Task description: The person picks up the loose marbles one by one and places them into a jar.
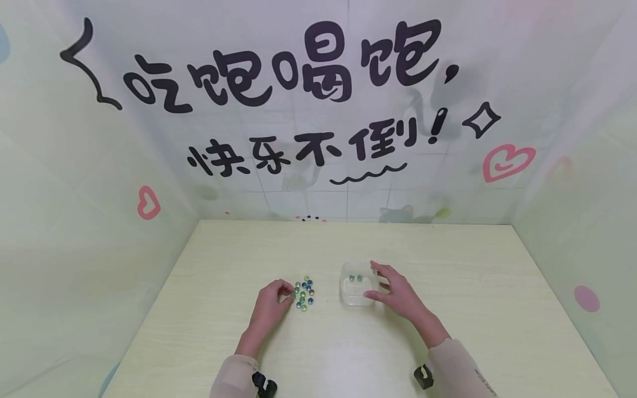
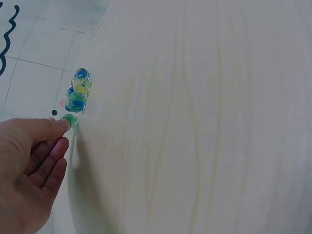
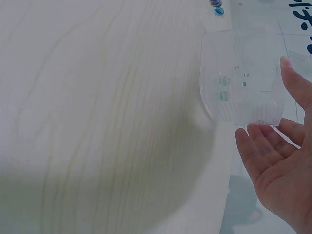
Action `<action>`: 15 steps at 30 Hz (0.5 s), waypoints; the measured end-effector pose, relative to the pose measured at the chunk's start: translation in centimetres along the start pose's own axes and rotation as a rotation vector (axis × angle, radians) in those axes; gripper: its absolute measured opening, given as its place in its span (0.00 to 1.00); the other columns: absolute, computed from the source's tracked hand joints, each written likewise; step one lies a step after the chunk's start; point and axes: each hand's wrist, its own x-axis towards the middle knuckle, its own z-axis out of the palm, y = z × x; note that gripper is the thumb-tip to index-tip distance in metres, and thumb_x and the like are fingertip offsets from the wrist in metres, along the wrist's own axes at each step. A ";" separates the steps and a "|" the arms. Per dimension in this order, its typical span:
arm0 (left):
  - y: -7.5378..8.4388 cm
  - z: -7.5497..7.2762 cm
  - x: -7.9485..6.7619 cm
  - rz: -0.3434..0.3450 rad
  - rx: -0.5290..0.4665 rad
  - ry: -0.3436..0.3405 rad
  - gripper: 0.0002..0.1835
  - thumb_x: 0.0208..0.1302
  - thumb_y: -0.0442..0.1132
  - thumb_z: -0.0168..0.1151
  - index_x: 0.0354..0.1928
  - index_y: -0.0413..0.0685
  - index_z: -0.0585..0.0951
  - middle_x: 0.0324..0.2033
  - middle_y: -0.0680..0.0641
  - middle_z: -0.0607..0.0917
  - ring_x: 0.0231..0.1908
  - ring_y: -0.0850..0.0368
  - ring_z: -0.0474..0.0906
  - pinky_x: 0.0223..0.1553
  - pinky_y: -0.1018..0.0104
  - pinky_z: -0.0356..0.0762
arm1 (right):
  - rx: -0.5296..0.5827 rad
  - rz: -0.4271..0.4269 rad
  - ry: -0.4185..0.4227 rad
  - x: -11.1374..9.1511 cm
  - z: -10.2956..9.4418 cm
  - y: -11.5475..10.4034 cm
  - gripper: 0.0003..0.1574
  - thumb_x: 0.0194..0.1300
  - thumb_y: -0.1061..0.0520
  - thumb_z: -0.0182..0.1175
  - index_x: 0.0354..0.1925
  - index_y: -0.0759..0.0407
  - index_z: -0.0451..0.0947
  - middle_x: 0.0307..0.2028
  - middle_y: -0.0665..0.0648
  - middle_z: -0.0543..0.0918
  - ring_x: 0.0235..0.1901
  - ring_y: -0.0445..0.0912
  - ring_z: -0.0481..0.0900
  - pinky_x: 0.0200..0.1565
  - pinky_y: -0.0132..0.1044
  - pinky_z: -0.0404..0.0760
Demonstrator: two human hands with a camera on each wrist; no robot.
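My left hand [image 1: 272, 303] pinches a green glass marble [image 2: 71, 120] between thumb and fingertips, at the left edge of a loose cluster of marbles [image 1: 303, 299]. The cluster mixes blue, green and yellowish pieces on the table. To its right stands a clear plastic container [image 1: 357, 301], open at the top, with two green marbles [image 1: 355, 278] inside. My right hand [image 1: 400, 296] holds the container at its right side, thumb toward the front and index finger at the back corner. In the right wrist view its fingertips [image 3: 254, 130] rest along the container's wall.
The pale wood-grain table [image 1: 343, 354] reaches back to a printed cloth wall [image 1: 318, 199] with large dark lettering. Cloth walls also rise on the left and right. A black strap piece [image 1: 423, 377] shows by the right sleeve.
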 end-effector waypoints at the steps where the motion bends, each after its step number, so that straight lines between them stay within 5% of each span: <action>1: 0.0 0.0 0.0 0.004 0.001 0.001 0.09 0.58 0.29 0.68 0.39 0.47 0.82 0.38 0.49 0.86 0.42 0.55 0.81 0.52 0.54 0.82 | 0.000 0.000 -0.001 0.0 0.0 0.0 0.50 0.61 0.53 0.70 0.73 0.69 0.58 0.67 0.71 0.68 0.67 0.67 0.67 0.64 0.55 0.76; 15: 0.2 0.0 0.0 0.019 -0.009 -0.002 0.08 0.58 0.30 0.69 0.40 0.47 0.83 0.40 0.47 0.86 0.44 0.52 0.82 0.54 0.53 0.82 | 0.000 0.005 -0.002 0.0 0.0 -0.1 0.50 0.61 0.53 0.70 0.73 0.68 0.58 0.68 0.71 0.68 0.68 0.67 0.67 0.64 0.54 0.77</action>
